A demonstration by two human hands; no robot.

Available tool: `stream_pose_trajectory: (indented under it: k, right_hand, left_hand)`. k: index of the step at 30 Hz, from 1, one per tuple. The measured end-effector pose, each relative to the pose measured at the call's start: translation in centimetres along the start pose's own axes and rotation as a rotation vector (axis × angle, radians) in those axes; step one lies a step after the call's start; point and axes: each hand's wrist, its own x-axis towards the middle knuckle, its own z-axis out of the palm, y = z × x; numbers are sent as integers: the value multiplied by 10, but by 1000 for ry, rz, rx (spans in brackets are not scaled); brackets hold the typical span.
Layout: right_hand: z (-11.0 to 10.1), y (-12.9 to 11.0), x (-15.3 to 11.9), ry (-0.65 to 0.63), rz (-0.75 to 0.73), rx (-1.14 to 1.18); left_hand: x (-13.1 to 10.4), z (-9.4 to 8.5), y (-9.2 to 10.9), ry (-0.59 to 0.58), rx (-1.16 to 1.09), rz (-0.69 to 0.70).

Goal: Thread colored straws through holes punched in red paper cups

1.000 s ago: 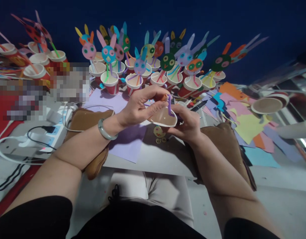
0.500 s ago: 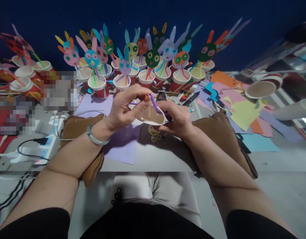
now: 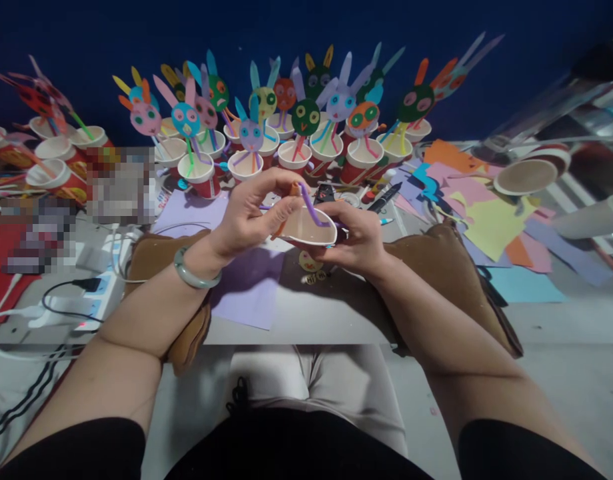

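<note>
My right hand (image 3: 359, 233) is wrapped round a paper cup (image 3: 309, 235) from its right side. The cup's open mouth tilts toward me. A bent purple drinking straw (image 3: 309, 203) reaches from above the rim down to the cup's right inner wall. Beside its top is an orange straw (image 3: 294, 190), pinched between the thumb and fingers of my left hand (image 3: 254, 212). Whether the purple straw is also in that pinch is partly hidden. On the table just below the cup lie a round yellow paper piece (image 3: 310, 261) and small round cut-outs (image 3: 315, 278).
Behind my hands stand several red cups (image 3: 294, 155) bearing paper rabbit faces on straws. Coloured paper scraps (image 3: 501, 227) lie at right, with a black pen (image 3: 386, 197) nearer. Brown cushions (image 3: 446, 280) flank my forearms. A power strip (image 3: 104, 287) with cables sits at left.
The cup's mouth has shifted slightly right and shows more of its inside. The purple straw's lower end has moved right with it. Both hands keep their holds.
</note>
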Motion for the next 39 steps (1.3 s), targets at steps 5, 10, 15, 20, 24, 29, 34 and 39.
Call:
stream_pose_trajectory:
  k: [5,10,15,20,24,29,34,39]
  right_hand:
    - [4,3,-1,31,54,-3]
    - [6,1,0,83,80,43]
    - [9,-3,2,66,176,81]
    - [15,-3,2,88,213,142]
    - [16,-2,2,108,208,116]
    - [16,6,-2,110,243,165]
    - [20,11,-5,106,314,263]
    - [23,4,-2,140,293,277]
  left_hand:
    - [4,1,5,5,-78,-111]
    - [5,4,2,17,-129,-140]
    - [4,7,-4,21,-167,-175]
    - [0,14,-17,85,-244,-256]
    - [-1,16,-21,81,-280,-302]
    - [-2,16,-14,62,-294,-267]
    - [-7,22,-11,71,-327,-285]
    - [-9,27,-15,129,-375,-275]
